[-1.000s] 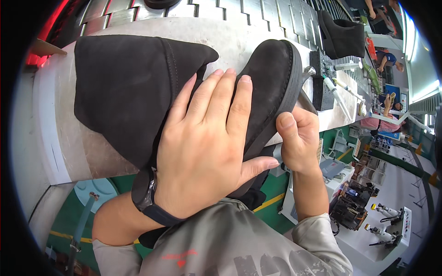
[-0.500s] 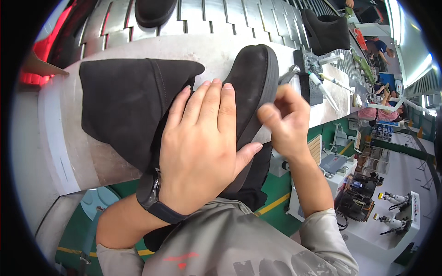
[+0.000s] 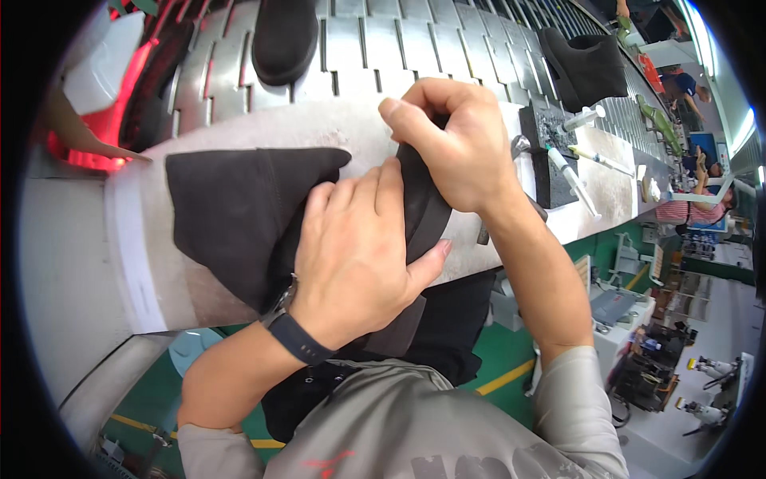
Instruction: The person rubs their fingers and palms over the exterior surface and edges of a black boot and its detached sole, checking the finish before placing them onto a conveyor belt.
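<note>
Boot (image 3: 239, 215) stays flat on counter (image 3: 152, 271) under my left hand (image 3: 359, 255); my right hand (image 3: 455, 144) has climbed to pinch the sole edge, so I'm working the toe now.

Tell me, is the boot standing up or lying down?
Lying down. The boot lies on its side on the bench, left hand pressing it.

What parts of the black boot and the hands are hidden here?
Head view only:
- The black boot: its middle is under the left hand.
- Its toe end is wrapped by the right hand, whose fingertips curl out of sight.
- A second boot on the conveyor is cut by the top edge.
</note>
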Demonstrator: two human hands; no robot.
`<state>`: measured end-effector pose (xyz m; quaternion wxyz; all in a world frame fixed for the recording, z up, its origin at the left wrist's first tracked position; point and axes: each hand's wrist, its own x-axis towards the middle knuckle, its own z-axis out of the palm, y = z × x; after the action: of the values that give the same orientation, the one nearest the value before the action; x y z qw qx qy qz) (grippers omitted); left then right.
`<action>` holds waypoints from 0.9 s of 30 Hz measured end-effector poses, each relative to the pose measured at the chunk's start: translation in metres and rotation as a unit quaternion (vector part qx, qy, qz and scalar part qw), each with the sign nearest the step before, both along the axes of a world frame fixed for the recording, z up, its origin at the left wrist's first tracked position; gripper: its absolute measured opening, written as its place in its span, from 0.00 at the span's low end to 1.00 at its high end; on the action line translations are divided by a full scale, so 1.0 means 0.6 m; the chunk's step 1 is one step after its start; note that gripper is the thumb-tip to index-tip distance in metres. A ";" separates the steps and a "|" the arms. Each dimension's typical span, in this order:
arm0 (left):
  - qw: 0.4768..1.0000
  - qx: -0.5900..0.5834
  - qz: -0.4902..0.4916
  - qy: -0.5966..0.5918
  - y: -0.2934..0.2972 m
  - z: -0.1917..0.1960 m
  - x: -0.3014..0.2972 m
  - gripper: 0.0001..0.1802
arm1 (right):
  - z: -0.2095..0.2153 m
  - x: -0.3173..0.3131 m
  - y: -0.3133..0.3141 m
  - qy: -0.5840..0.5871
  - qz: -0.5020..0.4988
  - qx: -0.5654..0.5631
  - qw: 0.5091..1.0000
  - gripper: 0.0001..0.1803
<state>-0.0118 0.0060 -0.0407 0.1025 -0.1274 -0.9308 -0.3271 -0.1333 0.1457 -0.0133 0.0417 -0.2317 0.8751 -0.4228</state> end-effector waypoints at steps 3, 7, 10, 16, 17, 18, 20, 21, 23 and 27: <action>1.000 0.014 -0.005 -0.009 -0.002 -0.001 0.002 0.45 | -0.028 -0.018 0.034 -0.066 0.079 -0.198 0.975 0.17; 0.994 0.065 -0.060 0.058 -0.026 0.001 0.059 0.50 | -0.065 -0.023 0.061 -0.061 0.053 -0.224 0.971 0.19; 0.990 0.071 -0.105 0.062 -0.063 -0.007 0.149 0.52 | -0.079 -0.039 0.055 -0.046 0.055 -0.239 0.968 0.24; 0.969 -0.063 -0.057 0.233 -0.138 -0.036 0.155 0.45 | -0.086 -0.018 0.043 -0.159 -0.121 -0.188 0.962 0.38; 0.963 -0.059 -0.026 0.263 -0.150 -0.020 0.154 0.42 | -0.093 0.003 0.058 -0.117 -0.132 -0.114 0.978 0.41; 0.957 -0.026 0.008 0.288 -0.157 -0.005 0.144 0.40 | -0.108 0.023 0.069 -0.158 -0.139 -0.102 0.972 0.40; 0.950 0.044 0.057 0.305 -0.164 0.034 0.112 0.36 | -0.116 0.102 0.079 -0.185 -0.099 -0.096 0.973 0.37; 0.947 0.082 0.071 0.302 -0.161 0.059 0.079 0.34 | -0.123 0.134 0.085 -0.193 -0.074 -0.128 0.970 0.34; 0.989 0.064 0.040 0.125 -0.142 0.097 0.022 0.29 | -0.109 0.159 0.094 -0.172 -0.096 -0.159 0.967 0.29; 0.999 -0.017 -0.016 -0.044 -0.102 0.025 -0.083 0.31 | -0.053 0.130 0.064 -0.148 -0.187 -0.352 0.905 0.20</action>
<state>-0.0618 -0.0551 -0.0254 0.0536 -0.1294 -0.9376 -0.3183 -0.0554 0.1843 -0.0448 0.0064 0.0015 0.6809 -0.7324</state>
